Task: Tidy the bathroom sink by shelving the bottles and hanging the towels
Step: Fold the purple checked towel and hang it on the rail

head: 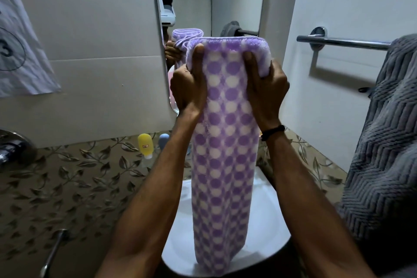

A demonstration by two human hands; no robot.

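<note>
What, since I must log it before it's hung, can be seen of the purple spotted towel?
The purple towel is plush-looking, lilac and white in rows of dots, folded into a long narrow strip. It hangs upright over the white sink; the left hand and right hand grip its folded top edge.

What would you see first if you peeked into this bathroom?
The purple spotted towel in the middle jumps out first. The left hand and right hand both grip its folded top, and it hangs down over the white sink. On the right, a grey towel hangs at the end of the metal rail. A small yellow bottle sits on the leafy counter to the left.
</note>
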